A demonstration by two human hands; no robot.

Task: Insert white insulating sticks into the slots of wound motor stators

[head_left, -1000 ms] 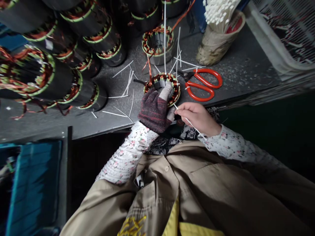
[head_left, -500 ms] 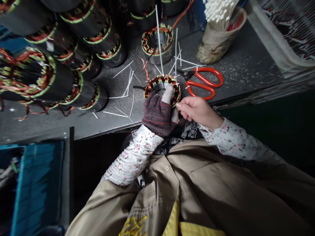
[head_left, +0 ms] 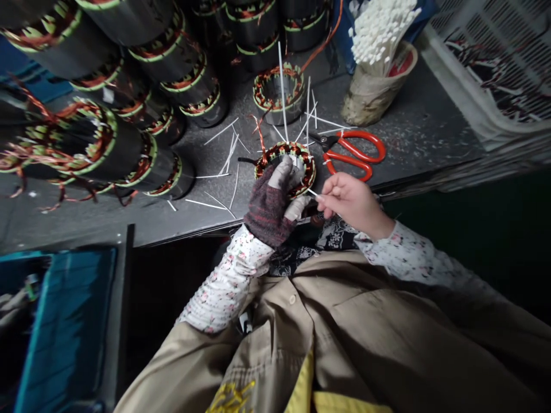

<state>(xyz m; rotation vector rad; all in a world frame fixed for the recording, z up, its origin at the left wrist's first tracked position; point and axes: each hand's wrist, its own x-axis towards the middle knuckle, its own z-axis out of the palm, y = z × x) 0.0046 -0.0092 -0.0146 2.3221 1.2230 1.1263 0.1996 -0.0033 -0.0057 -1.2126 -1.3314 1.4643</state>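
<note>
A motor stator (head_left: 270,152) with copper windings and a pale green rim stands near the bench's front edge. My left hand (head_left: 269,201), in a dark fingerless glove with wrapped fingertips, grips its near side, one finger over the bore. Two long white cable tie tails stick up from its far rim. My bare right hand (head_left: 350,201) pinches the end of a white cable tie (head_left: 313,193) at the stator's near right rim. Red-handled scissors (head_left: 357,150) lie just right of the stator. The underside of my left hand is hidden.
Another stator (head_left: 279,94) stands behind. Stacked stators (head_left: 142,152) fill the left. A worn cup (head_left: 372,94) holds many white cable ties, beside a white basket (head_left: 456,92) of wires. Cut white strips (head_left: 230,154) lie about. A blue bin (head_left: 73,310) is at lower left.
My right hand has drawn slightly away from the stator, and a short length of cable tie now shows between them. My left finger and thumb have shifted, leaving more of the bore visible.
</note>
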